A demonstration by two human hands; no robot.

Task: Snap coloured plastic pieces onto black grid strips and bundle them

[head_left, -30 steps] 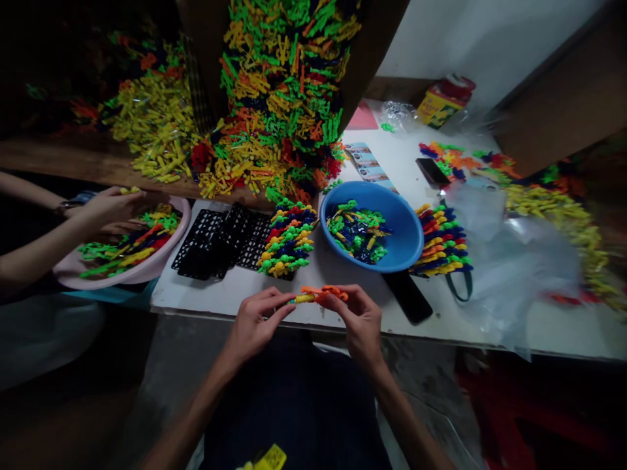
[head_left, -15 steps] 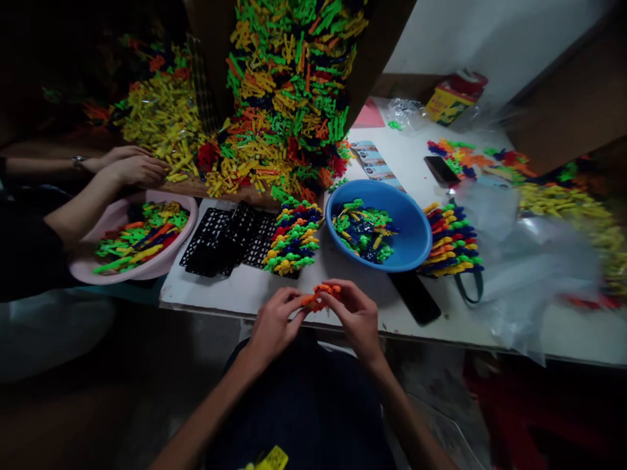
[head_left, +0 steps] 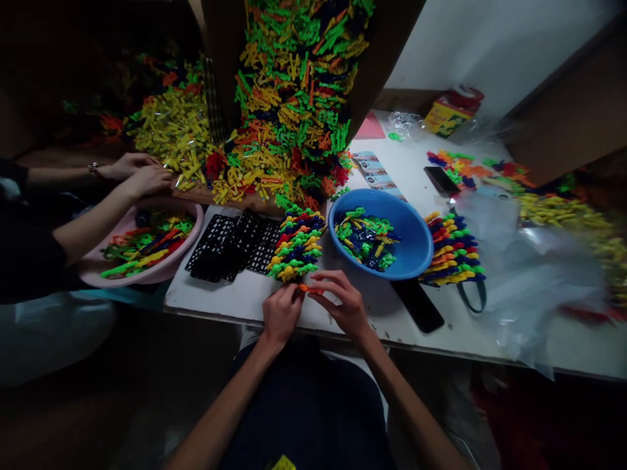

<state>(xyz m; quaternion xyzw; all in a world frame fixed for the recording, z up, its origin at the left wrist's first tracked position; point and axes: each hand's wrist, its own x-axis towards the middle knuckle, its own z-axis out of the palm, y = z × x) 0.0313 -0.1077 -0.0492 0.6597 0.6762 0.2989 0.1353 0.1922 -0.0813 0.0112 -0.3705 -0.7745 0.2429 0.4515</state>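
At the table's front edge my left hand (head_left: 283,314) is closed, fingertips pinched at the near end of a block of colourful plastic figures (head_left: 296,245) standing in rows on a black grid tray. Between my two hands shows a small orange plastic piece (head_left: 311,290); its exact shape is mostly covered by fingers. My right hand (head_left: 345,303) pinches its right end between thumb and fingers. Left of the block lie black perforated trays (head_left: 215,248), partly overlapping. To the right stands a blue basin (head_left: 411,245) with green, yellow and dark blue pieces inside.
A co-worker's hands (head_left: 142,173) are above a pink basin (head_left: 196,235) at left. Loose pieces (head_left: 294,98) are heaped at the back. A second block of figures (head_left: 453,251), a black phone (head_left: 418,307), a smaller phone (head_left: 441,179) and clear plastic bags (head_left: 533,281) lie at right.
Both hands have moved slightly forward, up to the near end of the block of figures, with the orange piece. My left hand has curled more tightly. The view has shifted a little.
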